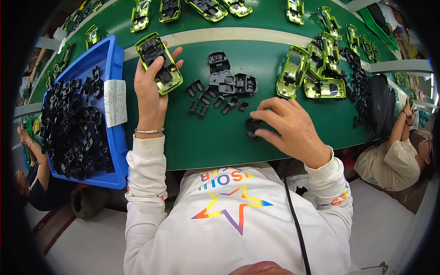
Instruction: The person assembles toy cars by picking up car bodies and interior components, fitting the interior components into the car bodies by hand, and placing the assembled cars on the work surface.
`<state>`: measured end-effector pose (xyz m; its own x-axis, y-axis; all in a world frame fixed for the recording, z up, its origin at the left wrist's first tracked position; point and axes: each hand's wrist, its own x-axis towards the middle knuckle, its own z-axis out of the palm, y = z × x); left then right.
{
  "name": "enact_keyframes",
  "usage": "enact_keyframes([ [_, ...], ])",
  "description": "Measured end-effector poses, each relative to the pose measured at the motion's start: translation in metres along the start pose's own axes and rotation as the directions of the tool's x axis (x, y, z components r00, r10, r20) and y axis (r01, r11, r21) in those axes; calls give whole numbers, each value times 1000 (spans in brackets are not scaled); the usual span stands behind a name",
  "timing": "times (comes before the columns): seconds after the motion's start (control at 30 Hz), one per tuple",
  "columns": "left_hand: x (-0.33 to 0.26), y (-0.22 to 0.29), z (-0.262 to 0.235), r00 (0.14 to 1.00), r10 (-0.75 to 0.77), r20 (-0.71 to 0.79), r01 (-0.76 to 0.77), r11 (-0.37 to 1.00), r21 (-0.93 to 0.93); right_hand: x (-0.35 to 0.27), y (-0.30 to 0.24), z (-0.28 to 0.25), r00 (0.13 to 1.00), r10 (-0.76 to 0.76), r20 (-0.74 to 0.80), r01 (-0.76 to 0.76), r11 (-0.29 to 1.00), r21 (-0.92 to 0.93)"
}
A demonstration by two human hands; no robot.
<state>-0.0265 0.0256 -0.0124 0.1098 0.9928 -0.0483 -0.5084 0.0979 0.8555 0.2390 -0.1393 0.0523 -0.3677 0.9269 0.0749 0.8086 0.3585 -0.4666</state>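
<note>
My left hand (pixel 150 85) grips a shiny yellow-green toy car body (pixel 159 64) with a black interior piece in it, thumb pressed on the black part. Over the table's near side, my right hand (pixel 286 126) is curled, thumb and fingertips around small black plastic parts (pixel 251 124) that look like toy seats. Its fingers partly hide them. Between both hands lie larger black interior pieces (pixel 229 82) and several loose small black seats (pixel 198 98) on the green tabletop (pixel 206 142).
At left stands a blue bin (pixel 118 151) heaped with black parts (pixel 75 123), a paper label on its side. Several green car bodies (pixel 324 88) and a pile of black parts (pixel 360 91) lie to the right. More bodies (pixel 141 14) sit beyond the pale strip (pixel 229 34). Other people sit on both sides.
</note>
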Motion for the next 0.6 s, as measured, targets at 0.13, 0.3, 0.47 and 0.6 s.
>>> enact_keyframes([
  [0.13,-2,1,1,1000,15,27,-16,1000,15,-11,-1,20,1000,8,29,-9,999,51],
  [0.3,-5,0,4,999,-12,44,16,996,-93,3,14,27,997,32,-70,-16,975,223],
  [0.47,-8,-1,-1,999,-30,30,35,988,-148,15,4,21,999,2,-48,1,999,46],
  [0.6,-8,2,-2,999,-34,15,36,988,-150,8,4,28,996,-30,-83,30,1000,5],
])
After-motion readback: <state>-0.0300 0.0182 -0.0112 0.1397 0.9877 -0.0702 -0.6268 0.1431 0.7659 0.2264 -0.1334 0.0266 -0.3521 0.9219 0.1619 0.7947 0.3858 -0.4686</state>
